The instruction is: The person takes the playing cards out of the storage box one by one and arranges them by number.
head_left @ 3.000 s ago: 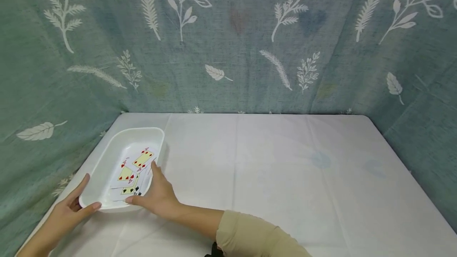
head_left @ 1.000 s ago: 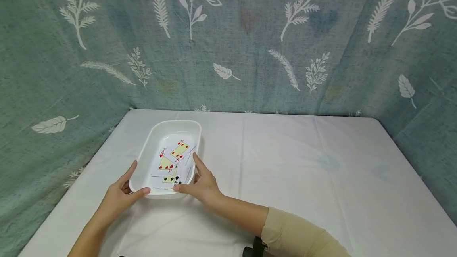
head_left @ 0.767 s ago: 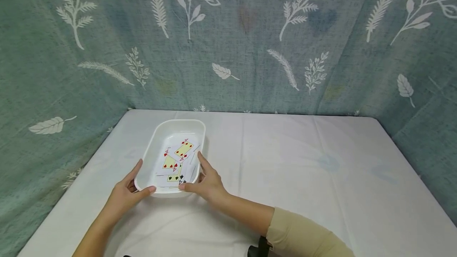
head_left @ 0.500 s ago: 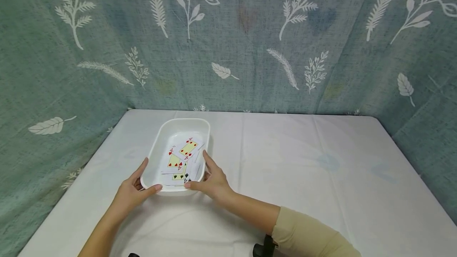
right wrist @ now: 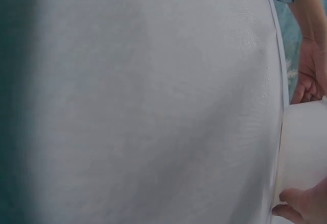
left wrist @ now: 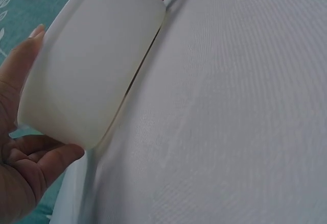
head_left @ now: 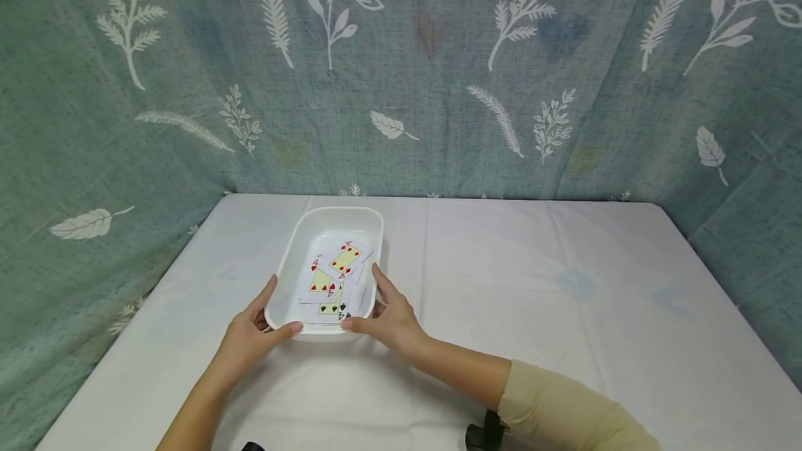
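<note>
White tray point(head_left: 294, 259) of cards point(head_left: 332, 280) gripped by left hand point(head_left: 250, 333) and right hand point(head_left: 391, 315).

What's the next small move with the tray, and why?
Probably slide the white tray a bit further toward table centre. Left hand and right hand grip its near corners, playing cards lie loose inside, and it sits left of the table middle.

A table point(head_left: 564, 312) covered by a creased white cloth point(head_left: 476, 367) filled the lower part of the head view. Teal curtains point(head_left: 438, 68) printed with white leaves and fern sprigs hung close behind it and along both sides, enclosing it. The light was soft and even, with faint shadows
</note>
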Demonstrator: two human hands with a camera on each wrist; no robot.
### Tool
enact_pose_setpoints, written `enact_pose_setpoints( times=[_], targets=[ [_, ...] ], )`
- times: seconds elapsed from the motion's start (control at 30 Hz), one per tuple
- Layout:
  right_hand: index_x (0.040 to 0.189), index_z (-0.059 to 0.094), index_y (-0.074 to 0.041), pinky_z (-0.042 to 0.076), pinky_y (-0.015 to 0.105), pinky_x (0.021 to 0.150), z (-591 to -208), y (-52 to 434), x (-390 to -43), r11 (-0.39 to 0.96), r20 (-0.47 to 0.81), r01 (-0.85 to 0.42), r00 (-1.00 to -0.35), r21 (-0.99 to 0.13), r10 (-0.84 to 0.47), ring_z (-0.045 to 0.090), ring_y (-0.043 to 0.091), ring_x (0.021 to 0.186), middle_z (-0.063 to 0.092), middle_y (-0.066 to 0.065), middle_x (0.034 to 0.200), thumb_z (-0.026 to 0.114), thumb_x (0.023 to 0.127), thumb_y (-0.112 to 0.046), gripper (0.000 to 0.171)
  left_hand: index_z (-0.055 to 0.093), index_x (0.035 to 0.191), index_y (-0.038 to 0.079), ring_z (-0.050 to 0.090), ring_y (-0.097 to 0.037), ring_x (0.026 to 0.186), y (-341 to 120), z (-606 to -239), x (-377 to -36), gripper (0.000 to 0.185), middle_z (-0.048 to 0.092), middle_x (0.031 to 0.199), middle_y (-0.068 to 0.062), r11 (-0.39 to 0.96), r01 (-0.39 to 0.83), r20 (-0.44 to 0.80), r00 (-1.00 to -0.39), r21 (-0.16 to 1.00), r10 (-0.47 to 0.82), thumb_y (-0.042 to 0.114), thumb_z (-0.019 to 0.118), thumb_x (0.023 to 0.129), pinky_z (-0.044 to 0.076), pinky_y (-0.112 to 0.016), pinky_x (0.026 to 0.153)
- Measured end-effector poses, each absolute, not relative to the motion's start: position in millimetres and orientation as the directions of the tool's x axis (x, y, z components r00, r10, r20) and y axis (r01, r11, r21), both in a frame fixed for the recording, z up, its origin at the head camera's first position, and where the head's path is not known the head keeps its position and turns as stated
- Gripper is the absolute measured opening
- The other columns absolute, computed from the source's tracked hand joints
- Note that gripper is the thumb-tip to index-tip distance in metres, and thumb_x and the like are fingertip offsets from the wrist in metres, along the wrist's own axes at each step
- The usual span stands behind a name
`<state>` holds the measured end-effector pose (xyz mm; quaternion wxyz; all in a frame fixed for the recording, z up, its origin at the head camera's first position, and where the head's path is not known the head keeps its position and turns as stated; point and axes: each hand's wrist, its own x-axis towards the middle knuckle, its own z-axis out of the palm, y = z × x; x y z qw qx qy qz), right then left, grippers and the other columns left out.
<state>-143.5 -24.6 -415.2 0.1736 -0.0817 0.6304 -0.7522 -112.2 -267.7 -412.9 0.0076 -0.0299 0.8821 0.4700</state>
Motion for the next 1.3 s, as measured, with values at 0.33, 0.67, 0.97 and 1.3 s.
enact_pose_setpoints(
  times=[0.33,0.67,0.97,1.3],
  targets=[
    [0.153,0.015,-0.015,0.055,0.024,0.086,-415,-12,-144,-0.131,-0.086,0.145,-0.922,-0.981,-0.378,0.049,0.035,0.125,0.028,0.011,0.153,0.077,0.071,0.007,0.105,0.014,0.153,0.015,0.055,-0.032,0.116,-257,-414,-115,0.101,0.046,0.137,-0.027,0.556,-0.054,-0.042,-0.999,0.830,-0.035,0.031,0.079,0.077,0.051,-0.012,0.080],
    [0.153,0.014,-0.017,0.055,0.025,0.086,-414,6,-146,-0.106,-0.111,0.161,-0.922,-0.981,-0.370,0.049,0.035,0.125,0.027,0.011,0.154,0.078,0.071,0.006,0.106,0.015,0.153,0.015,0.059,-0.028,0.111,-238,-413,-114,0.101,0.056,0.126,-0.027,0.537,-0.053,-0.043,-0.999,0.842,-0.032,0.029,0.080,0.077,0.051,-0.010,0.079],
    [0.153,0.013,-0.017,0.055,0.027,0.087,-413,25,-145,-0.093,-0.126,0.170,-0.922,-0.981,-0.365,0.050,0.036,0.124,0.025,0.013,0.155,0.078,0.072,0.005,0.106,0.018,0.152,0.016,0.061,-0.026,0.108,-219,-417,-118,0.101,0.058,0.123,-0.024,0.502,-0.053,-0.040,-0.999,0.863,-0.036,0.027,0.082,0.075,0.054,-0.017,0.081],
    [0.153,0.013,-0.017,0.054,0.026,0.088,-415,50,-143,-0.045,-0.136,0.161,-0.927,-0.986,-0.350,0.050,0.037,0.124,0.021,0.013,0.156,0.079,0.073,0.001,0.106,0.022,0.151,0.014,0.063,-0.025,0.104,-194,-422,-118,0.101,0.061,0.120,-0.023,0.453,-0.035,-0.025,-0.999,0.891,-0.027,0.024,0.084,0.072,0.056,-0.021,0.082]
  ],
)
